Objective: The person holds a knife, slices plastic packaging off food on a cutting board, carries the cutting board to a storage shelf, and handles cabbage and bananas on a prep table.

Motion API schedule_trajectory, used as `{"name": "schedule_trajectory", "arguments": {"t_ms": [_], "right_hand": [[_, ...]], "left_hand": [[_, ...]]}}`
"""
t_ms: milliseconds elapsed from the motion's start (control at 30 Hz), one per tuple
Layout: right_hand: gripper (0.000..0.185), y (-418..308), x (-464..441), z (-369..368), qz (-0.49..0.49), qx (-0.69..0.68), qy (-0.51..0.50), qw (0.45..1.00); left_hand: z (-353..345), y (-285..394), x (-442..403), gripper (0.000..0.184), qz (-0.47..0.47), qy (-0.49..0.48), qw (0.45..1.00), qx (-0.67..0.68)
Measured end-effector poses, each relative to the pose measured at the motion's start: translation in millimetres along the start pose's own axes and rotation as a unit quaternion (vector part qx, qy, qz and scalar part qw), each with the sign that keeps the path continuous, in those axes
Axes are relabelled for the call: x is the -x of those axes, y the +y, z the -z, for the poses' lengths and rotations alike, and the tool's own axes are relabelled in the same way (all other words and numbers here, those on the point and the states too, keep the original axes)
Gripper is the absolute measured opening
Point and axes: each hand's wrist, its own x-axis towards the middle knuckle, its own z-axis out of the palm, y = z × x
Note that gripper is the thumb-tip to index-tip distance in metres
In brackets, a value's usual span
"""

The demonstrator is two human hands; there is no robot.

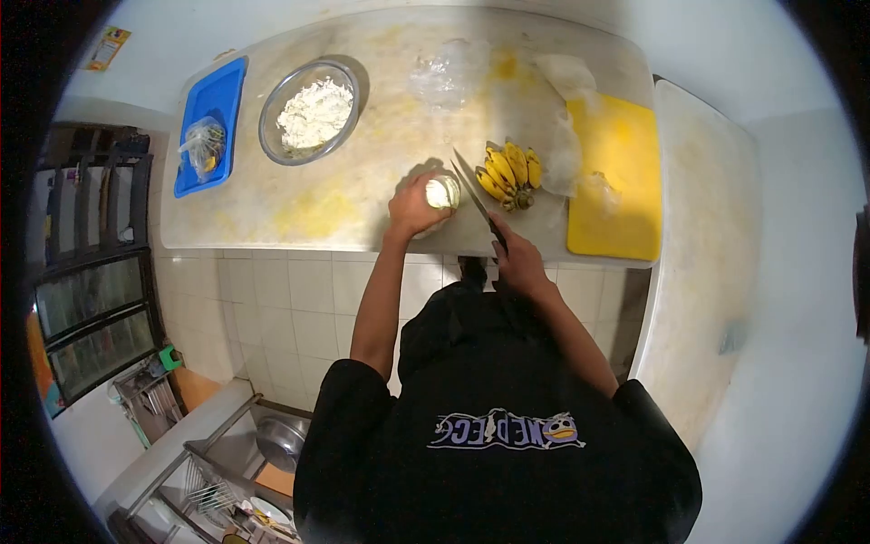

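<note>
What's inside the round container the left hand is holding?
The container holds something whitish, too small here to identify. The left hand covers part of the container's side, and anything beneath that whitish surface is hidden.

Single head-worn view, from above the person's dark shirt, facing forward and steeply down

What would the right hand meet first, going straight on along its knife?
The knife in the right hand would probably reach the clear plastic bag first, though the blade's height is unclear.
</note>
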Motion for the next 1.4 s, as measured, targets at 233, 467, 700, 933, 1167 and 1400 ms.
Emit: {"name": "schedule_trajectory", "arguments": {"t_ms": [233, 467, 700, 933, 1167, 1400], "right_hand": [[0.066, 28.5, 18.8, 16.3, 0.013, -0.044, 0.069, 0.997], [0.065, 32.2, 19.7, 27.7, -0.046, -0.096, 0.053, 0.993], [0.064, 24.3, 6.4, 28.4, -0.019, -0.089, 0.031, 0.995], [0.066, 39.9, 8.4, 17.0, 0.004, -0.065, 0.008, 0.998], [0.063, 42.8, 22.0, 13.1, -0.015, -0.055, 0.015, 0.998], [0.061, 46.1, 19.6, 6.0, 0.003, -0.053, 0.011, 0.999]], "left_hand": [[-1.7, -26.5, 3.1, 0.065, -0.011, -0.015, 0.841, 0.540], [-12.0, -3.2, 20.7, 0.075, 0.037, -0.096, 0.522, 0.847], [-2.2, 38.0, 32.0, 0.079, 0.037, -0.110, 0.439, 0.891], [-1.2, 37.1, 36.8, 0.078, 0.035, -0.102, 0.424, 0.899], [11.4, -7.5, 31.8, 0.058, -0.057, 0.131, 0.873, 0.467], [38.6, 23.6, 35.4, 0.037, -0.245, 0.251, 0.936, -0.018]]}}
